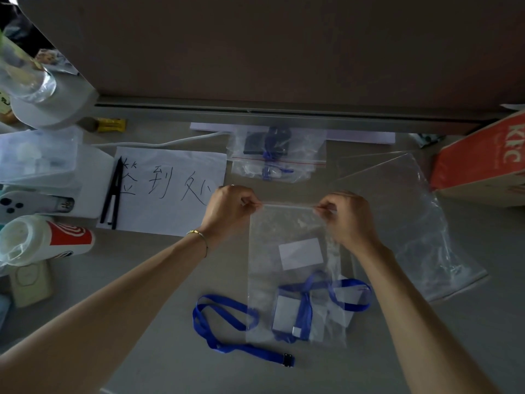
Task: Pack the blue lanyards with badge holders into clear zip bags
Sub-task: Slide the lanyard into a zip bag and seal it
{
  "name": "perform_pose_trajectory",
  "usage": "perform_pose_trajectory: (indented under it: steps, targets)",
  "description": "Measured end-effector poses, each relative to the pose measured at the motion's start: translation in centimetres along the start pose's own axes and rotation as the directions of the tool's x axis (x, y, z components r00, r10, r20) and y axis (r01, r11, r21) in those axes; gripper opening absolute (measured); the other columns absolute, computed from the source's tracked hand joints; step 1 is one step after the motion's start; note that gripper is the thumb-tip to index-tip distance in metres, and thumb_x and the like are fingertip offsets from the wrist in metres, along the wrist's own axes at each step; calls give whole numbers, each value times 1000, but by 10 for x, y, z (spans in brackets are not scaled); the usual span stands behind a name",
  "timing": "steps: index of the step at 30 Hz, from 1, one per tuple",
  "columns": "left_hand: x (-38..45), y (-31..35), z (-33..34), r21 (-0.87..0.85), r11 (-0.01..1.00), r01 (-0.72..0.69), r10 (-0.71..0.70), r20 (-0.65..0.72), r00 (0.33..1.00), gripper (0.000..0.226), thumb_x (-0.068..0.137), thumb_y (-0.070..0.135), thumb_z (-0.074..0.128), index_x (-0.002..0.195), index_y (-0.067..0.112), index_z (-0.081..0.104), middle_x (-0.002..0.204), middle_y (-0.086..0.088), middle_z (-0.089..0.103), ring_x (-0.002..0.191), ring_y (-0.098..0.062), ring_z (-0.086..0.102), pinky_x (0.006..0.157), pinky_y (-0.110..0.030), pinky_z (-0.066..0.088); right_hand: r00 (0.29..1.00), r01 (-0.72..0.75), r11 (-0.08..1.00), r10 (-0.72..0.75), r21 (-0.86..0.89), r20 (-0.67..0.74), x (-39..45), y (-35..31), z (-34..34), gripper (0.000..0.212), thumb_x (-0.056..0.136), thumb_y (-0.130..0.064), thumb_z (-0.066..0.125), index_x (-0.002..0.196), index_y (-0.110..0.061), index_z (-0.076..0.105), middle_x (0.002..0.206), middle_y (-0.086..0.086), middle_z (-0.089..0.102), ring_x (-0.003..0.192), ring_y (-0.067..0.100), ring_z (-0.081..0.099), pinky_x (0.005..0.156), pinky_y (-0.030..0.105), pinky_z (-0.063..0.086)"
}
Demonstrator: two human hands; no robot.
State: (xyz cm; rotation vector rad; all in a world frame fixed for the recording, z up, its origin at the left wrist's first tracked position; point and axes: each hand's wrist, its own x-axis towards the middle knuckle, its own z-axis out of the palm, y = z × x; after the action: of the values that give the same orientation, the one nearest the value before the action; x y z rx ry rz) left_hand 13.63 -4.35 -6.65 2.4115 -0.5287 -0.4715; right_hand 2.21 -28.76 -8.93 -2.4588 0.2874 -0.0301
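A clear zip bag (272,245) lies in the middle of the table. My left hand (230,209) pinches the left end of its top zip edge, and my right hand (346,217) pinches the right end. Inside the bag lie a blue lanyard (352,291) with a badge holder (287,314) and a white card (301,253). A second blue lanyard (221,317) lies loose on the table to the bag's lower left, ending in a black clip. A packed zip bag (278,155) with blue lanyards rests at the back.
An empty clear bag (420,223) lies to the right, next to a red KFC box (483,160). A handwritten paper sheet (170,191) with black pens sits to the left. Bottles, a cup (48,240) and small gadgets crowd the left edge.
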Motion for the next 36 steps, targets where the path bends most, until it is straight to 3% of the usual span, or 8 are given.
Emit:
perform_pose_trajectory:
  steps: [6,16,21,25,27,30,33,36]
  targets:
    - [0,-2,1,-13,1000,22,-22,-12,1000,6,78,17,79,73,20,79,70,10,73,67,-3,65,67,-29,56,999,-40,998,40,-54,-15,-2,8,-1,11,81,-17,78,75,-15,70,76,-3,67,73,16,59,63,23,33]
    - [-3,-12,0,-15,998,64,-64,-41,997,5,79,18,80,74,20,79,67,12,70,65,1,62,64,-23,51,996,-84,996,84,-20,-18,-5,17,-1,15,81,0,73,81,-14,75,77,-4,67,72,13,57,64,24,40]
    - [-5,-16,5,-26,995,94,-95,-54,994,6,80,20,80,75,18,79,66,11,69,65,1,62,62,-21,50,989,-148,989,148,-25,-15,-7,18,-2,29,77,10,64,84,-14,79,76,-2,68,73,18,62,64,25,43]
    - [-7,-7,17,-54,991,122,-126,-73,989,7,82,16,77,87,21,80,71,14,68,71,1,65,64,-19,48,987,-148,987,143,-65,-77,-14,15,-3,33,85,8,61,110,-10,75,101,7,75,92,26,68,79,26,48]
    - [-8,-4,17,-41,991,129,-130,-8,992,37,81,15,76,116,24,74,99,4,75,97,-13,69,82,-22,53,988,-107,988,93,-113,-123,-25,13,-4,45,85,8,62,128,-7,65,127,10,67,116,28,61,99,34,47]
    - [-20,4,10,89,996,4,-9,49,999,72,79,16,77,145,25,50,144,1,54,131,-20,47,107,-30,39,992,-68,985,50,-159,-114,-49,4,-8,56,81,8,66,134,-6,59,136,11,61,125,29,55,106,42,45]
    - [-60,22,14,228,944,-240,241,22,970,56,81,12,70,135,21,58,131,-1,58,120,-22,52,101,-37,48,992,11,986,-31,-169,-118,-89,-14,-6,40,75,12,68,111,-4,72,110,11,71,100,30,65,87,36,53]
    - [-115,27,39,216,859,-465,402,278,872,48,83,19,63,130,31,58,122,7,55,113,-13,51,96,-33,50,992,125,977,-126,-175,5,-139,-36,10,31,69,8,72,94,-11,75,95,1,71,88,19,67,78,22,49]
